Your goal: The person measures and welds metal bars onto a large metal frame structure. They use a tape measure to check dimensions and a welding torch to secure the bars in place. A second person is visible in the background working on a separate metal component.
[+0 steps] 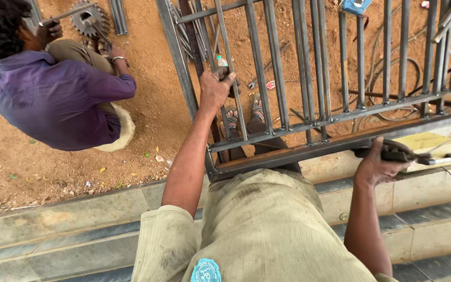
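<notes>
Left hand [216, 90] grips upright bar [229, 62]; right hand [378, 166] tool [413, 155] crosswise.

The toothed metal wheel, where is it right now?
In the head view the toothed metal wheel lies at top left on the reddish dirt ground, between the hands of the crouching person in the purple shirt.

Metal gate [309, 78] lies on ground, crouching co-worker [53, 94] left.

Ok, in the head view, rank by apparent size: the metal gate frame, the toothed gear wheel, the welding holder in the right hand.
1. Metal gate frame, by far the largest, spanning most of the view.
2 and 3. Welding holder in the right hand and toothed gear wheel: they look alike, and the holder is nearer the camera, so no ranking.
</notes>
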